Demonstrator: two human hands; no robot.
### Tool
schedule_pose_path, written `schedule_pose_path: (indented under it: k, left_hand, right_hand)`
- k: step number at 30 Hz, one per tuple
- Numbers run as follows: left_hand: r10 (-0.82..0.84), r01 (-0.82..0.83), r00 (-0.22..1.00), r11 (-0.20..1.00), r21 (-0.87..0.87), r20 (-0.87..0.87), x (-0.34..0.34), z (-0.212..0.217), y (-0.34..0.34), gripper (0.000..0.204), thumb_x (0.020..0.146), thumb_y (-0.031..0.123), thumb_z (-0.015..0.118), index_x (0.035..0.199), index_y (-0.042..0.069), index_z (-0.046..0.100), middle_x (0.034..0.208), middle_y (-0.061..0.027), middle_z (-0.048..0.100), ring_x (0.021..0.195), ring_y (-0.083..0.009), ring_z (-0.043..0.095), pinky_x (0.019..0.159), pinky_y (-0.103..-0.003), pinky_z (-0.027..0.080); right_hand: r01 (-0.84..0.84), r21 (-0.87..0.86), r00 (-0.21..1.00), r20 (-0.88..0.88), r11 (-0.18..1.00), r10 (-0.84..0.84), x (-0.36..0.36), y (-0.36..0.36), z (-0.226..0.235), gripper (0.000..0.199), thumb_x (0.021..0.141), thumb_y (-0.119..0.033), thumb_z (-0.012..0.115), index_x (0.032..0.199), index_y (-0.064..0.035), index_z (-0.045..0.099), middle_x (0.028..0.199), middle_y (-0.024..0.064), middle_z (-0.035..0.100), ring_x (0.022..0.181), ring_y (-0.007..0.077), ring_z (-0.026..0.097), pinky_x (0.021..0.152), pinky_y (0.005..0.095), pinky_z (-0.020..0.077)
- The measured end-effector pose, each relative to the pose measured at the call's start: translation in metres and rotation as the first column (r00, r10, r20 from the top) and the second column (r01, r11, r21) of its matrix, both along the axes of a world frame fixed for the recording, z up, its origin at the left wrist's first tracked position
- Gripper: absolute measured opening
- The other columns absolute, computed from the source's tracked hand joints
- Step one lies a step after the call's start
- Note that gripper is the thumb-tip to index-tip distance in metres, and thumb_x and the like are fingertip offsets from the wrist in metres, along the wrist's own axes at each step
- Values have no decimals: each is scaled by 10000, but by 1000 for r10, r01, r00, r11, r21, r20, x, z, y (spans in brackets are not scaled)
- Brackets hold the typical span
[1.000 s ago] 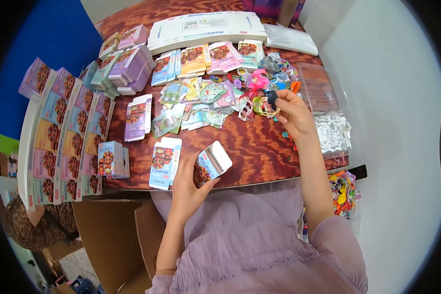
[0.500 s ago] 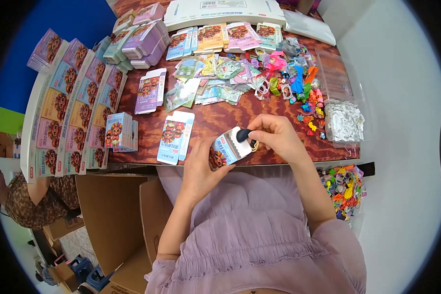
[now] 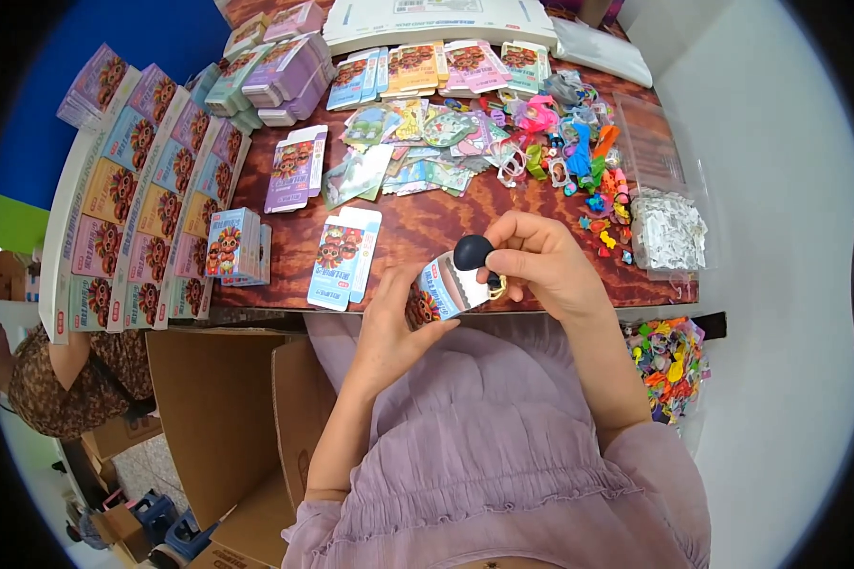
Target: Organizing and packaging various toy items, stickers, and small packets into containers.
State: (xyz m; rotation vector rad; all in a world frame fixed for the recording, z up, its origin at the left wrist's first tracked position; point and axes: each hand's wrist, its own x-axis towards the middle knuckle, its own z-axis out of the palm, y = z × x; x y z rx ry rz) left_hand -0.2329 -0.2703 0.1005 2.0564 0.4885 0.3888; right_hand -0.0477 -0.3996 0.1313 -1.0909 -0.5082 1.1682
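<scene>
My left hand (image 3: pixel 385 321) is closed around a small light-blue carton (image 3: pixel 435 289), its open end with a white flap tilted toward my right hand. Between the thumb and fingers of my right hand (image 3: pixel 538 261) is a black round trinket (image 3: pixel 473 253), held just above the carton's opening. A yellowish cord or chain (image 3: pixel 499 285) hangs below the right fingers; whether it is joined to the trinket I cannot tell. Flat blue cartons (image 3: pixel 343 258) lie on the table left of my hands.
Card cutouts (image 3: pixel 427 152) and colourful small toys (image 3: pixel 584 156) spread behind my hands. A clear tray (image 3: pixel 669 230) of silvery packets stands right. Tiered filled display boxes (image 3: pixel 123 194) and carton stacks (image 3: pixel 294 71) stand left. Below the edge are a cardboard box (image 3: pixel 213 408) and a toy-filled bag (image 3: pixel 672 365).
The black trinket has moved up a little off the carton's flap and now shows its round side. My left hand keeps its hold on the carton. The whole view has shifted slightly.
</scene>
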Motion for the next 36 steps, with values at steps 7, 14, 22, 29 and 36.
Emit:
schedule_pose_path:
  k: [7, 14, 22, 29, 36]
  left_hand:
    - [-6, 5, 1000, 993, -118, -13, 1, 0, -1, 663, 670, 95, 841, 1248, 7, 528, 1165, -139, 564, 1043, -287, 584, 882, -367, 488]
    - [7, -12, 999, 990, -141, -36, -4, -8, 5, 679, 661, 108, 846, 1260, 21, 537, 1170, -120, 570, 1042, -257, 584, 884, -352, 491]
    - [6, -7, 1000, 982, -189, -5, 0, -12, 3, 691, 647, 112, 850, 1259, 24, 541, 1146, -107, 564, 1025, -225, 582, 850, -333, 499]
    - [52, -52, 999, 985, -162, -7, 1, -8, 0, 697, 652, 81, 843, 1269, 27, 522, 1150, -104, 542, 1027, -239, 574, 844, -343, 502]
    - [66, -61, 998, 988, -141, 25, 5, -6, -1, 711, 649, 69, 840, 1281, 36, 516, 1177, -116, 536, 1076, -265, 573, 864, -357, 509]
  right_hand:
    - [56, -79, 965, 262, 995, -34, -11, 5, -4, 102, 892, -22, 653, 993, -11, 639, 841, 23, 687, 722, 36, 611, 579, 181, 463]
    - [258, -79, 771, 617, 963, -156, -24, 4, 15, 108, 880, 23, 639, 988, 9, 641, 850, 5, 673, 709, 20, 571, 609, 196, 433]
    - [290, 2, 477, 867, 957, -146, -26, 5, 15, 151, 856, 18, 662, 1004, -1, 633, 890, 67, 662, 744, 101, 633, 579, 263, 469]
    - [227, -82, 310, 951, 970, 8, -38, 8, 21, 211, 772, -62, 737, 959, -15, 653, 938, 85, 599, 744, 240, 645, 661, 322, 508]
    - [156, -39, 235, 972, 987, 2, -33, 3, 13, 152, 783, -92, 738, 908, -25, 682, 1182, 110, 581, 939, 261, 630, 729, 356, 515]
